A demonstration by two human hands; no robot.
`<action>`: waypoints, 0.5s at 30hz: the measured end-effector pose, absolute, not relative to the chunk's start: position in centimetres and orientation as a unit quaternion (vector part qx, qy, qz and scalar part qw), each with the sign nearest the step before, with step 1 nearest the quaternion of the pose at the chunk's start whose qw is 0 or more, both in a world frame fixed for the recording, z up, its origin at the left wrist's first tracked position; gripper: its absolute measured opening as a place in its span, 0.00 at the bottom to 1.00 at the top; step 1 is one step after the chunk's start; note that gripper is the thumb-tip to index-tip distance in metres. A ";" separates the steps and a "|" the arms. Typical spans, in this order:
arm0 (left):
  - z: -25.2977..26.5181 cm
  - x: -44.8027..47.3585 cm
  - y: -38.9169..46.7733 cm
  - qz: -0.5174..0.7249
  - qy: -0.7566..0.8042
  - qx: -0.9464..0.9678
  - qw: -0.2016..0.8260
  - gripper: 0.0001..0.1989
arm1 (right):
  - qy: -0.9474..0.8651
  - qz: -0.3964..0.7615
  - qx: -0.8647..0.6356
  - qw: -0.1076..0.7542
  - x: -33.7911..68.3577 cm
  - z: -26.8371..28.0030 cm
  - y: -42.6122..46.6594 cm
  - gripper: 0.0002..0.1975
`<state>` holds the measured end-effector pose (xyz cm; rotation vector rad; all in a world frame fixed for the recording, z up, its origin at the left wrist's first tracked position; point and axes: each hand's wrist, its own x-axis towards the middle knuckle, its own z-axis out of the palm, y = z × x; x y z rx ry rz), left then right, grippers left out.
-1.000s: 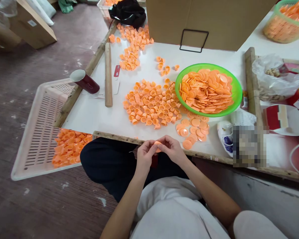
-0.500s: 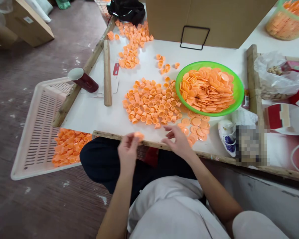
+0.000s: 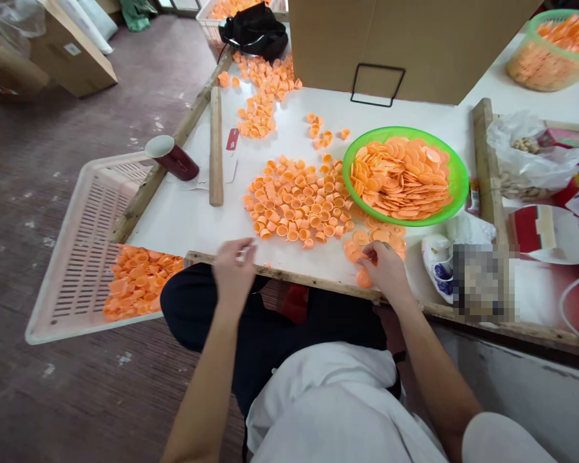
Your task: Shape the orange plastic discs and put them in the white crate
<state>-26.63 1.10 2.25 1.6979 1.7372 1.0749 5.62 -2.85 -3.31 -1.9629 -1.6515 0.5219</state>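
My left hand [image 3: 234,273] is smeared by motion above the table's front edge, left of a spread of small orange cups [image 3: 302,206]. Its fingers curl forward, and I cannot make out whether anything is between them. On the right, my right hand [image 3: 388,270] reaches down to loose flat orange discs [image 3: 393,244], its thumb and fingertips pinched on one. Another orange disc [image 3: 364,278] lies just below those fingertips. Behind this hand stands a green bowl [image 3: 456,202] heaped with more discs.
A slatted basket [image 3: 67,276] with orange pieces sits at the left below the table. Near that edge are a dark red mug [image 3: 176,161] and a wooden bar [image 3: 215,148]. A cardboard box [image 3: 415,45] stands at the back; a wooden divider [image 3: 487,167] is at right.
My left hand has moved left and up; the orange piece seen in its fingers is no longer visible there. My right hand has shifted right onto the discs and its fingers have closed.
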 end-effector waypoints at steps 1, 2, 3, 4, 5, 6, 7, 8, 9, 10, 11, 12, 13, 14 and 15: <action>1.5 -24.3 1.0 0.383 0.629 0.629 0.249 0.09 | -0.604 0.209 -0.721 0.266 5.8 -3.2 -2.9 0.05; 0.7 -22.2 1.0 0.373 0.624 0.637 0.258 0.10 | -0.600 0.225 -0.717 0.274 6.0 -3.1 -2.9 0.06; -0.1 -20.4 1.0 0.365 0.619 0.643 0.266 0.11 | -0.596 0.239 -0.713 0.283 6.2 -3.1 -3.0 0.07; -0.8 -18.9 1.2 0.359 0.615 0.648 0.272 0.12 | -0.591 0.251 -0.707 0.295 6.3 -3.1 -3.1 0.08; -1.4 -17.8 1.4 0.353 0.611 0.652 0.277 0.12 | -0.585 0.264 -0.702 0.309 6.4 -3.2 -3.2 0.09; -1.8 -17.1 1.6 0.347 0.608 0.656 0.281 0.12 | -0.577 0.279 -0.695 0.326 6.3 -3.4 -3.3 0.10; -2.2 -16.6 1.9 0.342 0.606 0.660 0.283 0.10 | -0.564 0.300 -0.687 0.346 6.2 -3.5 -3.4 0.11; -2.4 -16.3 2.1 0.337 0.604 0.664 0.285 0.09 | -0.547 0.326 -0.678 0.366 5.9 -3.7 -3.5 0.12; -2.6 -16.3 2.2 0.332 0.602 0.668 0.286 0.08 | -0.524 0.358 -0.669 0.387 5.5 -3.8 -3.5 0.13; -2.6 -16.4 2.1 0.325 0.601 0.672 0.287 0.07 | -0.498 0.391 -0.659 0.406 5.1 -3.9 -3.6 0.14; -2.6 -16.6 1.9 0.319 0.599 0.676 0.287 0.06 | -0.468 0.424 -0.650 0.422 4.6 -3.9 -3.6 0.15; -2.5 -16.8 1.5 0.314 0.596 0.680 0.289 0.07 | -0.438 0.455 -0.641 0.437 4.1 -3.8 -3.6 0.15; -2.3 -17.1 1.0 0.313 0.590 0.682 0.296 0.07 | -0.409 0.483 -0.629 0.451 3.7 -3.6 -3.7 0.16; -2.1 -17.3 0.3 0.315 0.584 0.681 0.310 0.08 | -0.385 0.511 -0.612 0.465 3.2 -3.4 -3.7 0.16; -1.9 -17.5 -0.3 0.321 0.579 0.673 0.331 0.10 | -0.365 0.535 -0.592 0.479 2.8 -3.1 -3.7 0.16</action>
